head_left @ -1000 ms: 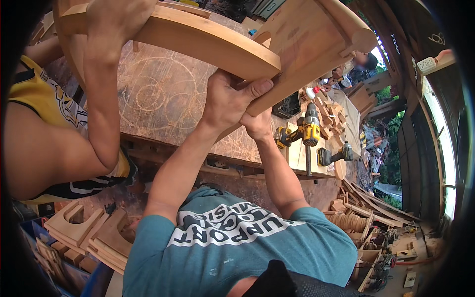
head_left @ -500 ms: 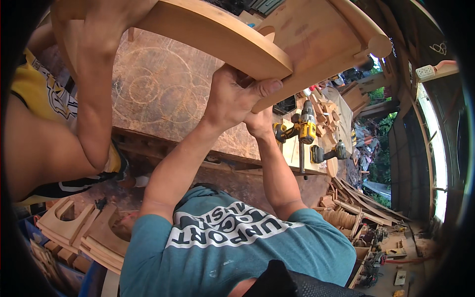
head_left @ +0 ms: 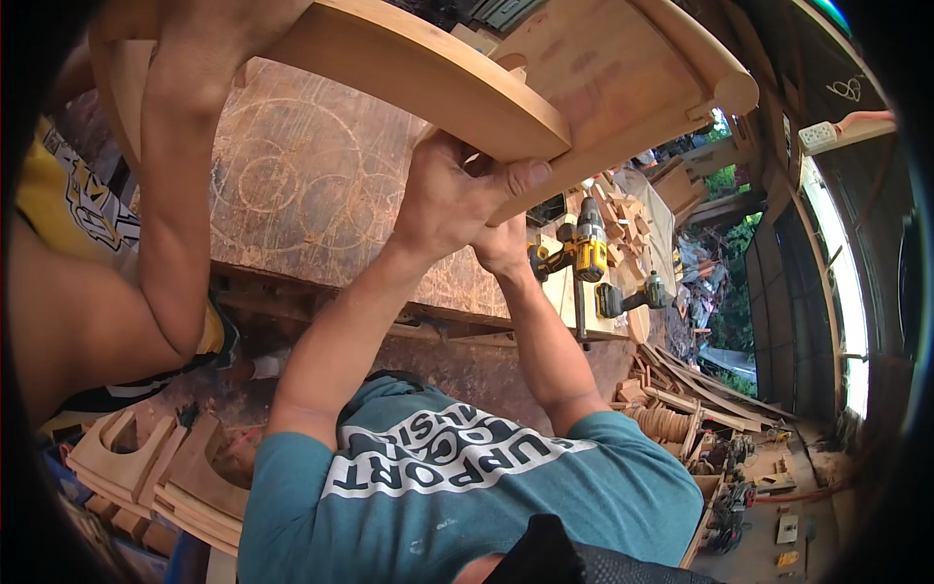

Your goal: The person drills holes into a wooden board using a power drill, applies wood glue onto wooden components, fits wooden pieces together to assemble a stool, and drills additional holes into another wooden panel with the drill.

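Note:
A large wooden piece is held up over the workbench: a curved board (head_left: 428,73) meets a flat wooden panel (head_left: 598,78) with a rounded bar (head_left: 696,49) along its far edge. My left hand (head_left: 449,195) is closed around the curved board's near end, thumb lying across the corner where board and panel meet. Just right of it and lower, my right hand (head_left: 504,245) reaches up against the panel's underside; its fingers are hidden behind the panel. At the left, a co-worker's hand (head_left: 229,34) rests at the other end of the curved board.
The brown workbench (head_left: 282,165) has circle marks scratched on it. A yellow-black drill (head_left: 589,248) and a second cordless driver (head_left: 630,295) stand at its right, by wood offcuts (head_left: 623,219). Cut boards (head_left: 199,477) are stacked lower left; wood strips (head_left: 696,375) lie lower right.
The whole view has shifted slightly, so the drills and background sit farther left. Both hands and the wooden piece stay nearly in place, with the same hold.

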Available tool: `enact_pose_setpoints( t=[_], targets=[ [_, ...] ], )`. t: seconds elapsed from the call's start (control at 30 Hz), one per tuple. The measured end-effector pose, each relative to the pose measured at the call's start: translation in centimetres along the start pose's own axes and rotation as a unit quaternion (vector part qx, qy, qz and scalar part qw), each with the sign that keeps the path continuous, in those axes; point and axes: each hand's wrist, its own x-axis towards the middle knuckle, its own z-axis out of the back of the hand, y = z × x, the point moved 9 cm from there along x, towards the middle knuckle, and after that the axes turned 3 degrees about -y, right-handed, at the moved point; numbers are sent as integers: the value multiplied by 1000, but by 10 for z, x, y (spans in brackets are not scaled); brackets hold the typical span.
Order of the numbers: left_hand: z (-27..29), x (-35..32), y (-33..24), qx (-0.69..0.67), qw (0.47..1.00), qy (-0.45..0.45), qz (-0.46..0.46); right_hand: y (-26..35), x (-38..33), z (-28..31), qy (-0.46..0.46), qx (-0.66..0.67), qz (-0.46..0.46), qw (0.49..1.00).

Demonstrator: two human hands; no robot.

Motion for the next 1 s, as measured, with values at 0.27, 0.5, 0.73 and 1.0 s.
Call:
enact_pose_setpoints(
  t=[0.27, 0.5, 0.73, 1.0],
  targets=[
    [-2, -6, -4, 5, 1000, -22, 21, 9, 1, 0, 4, -6, -17, 1000],
    [-1, -7, -4, 17, 999, -38, 20, 19, 4, 3, -18, -46, 57, 997],
    [-3, -10, -9, 21, 998, -51, 16, 20, 6, 1, -5, -65, 76, 995],
    [-1, -12, -4, 17, 997, -62, 45, 30, 5, 1, -21, -7, 93, 995]
  ],
)
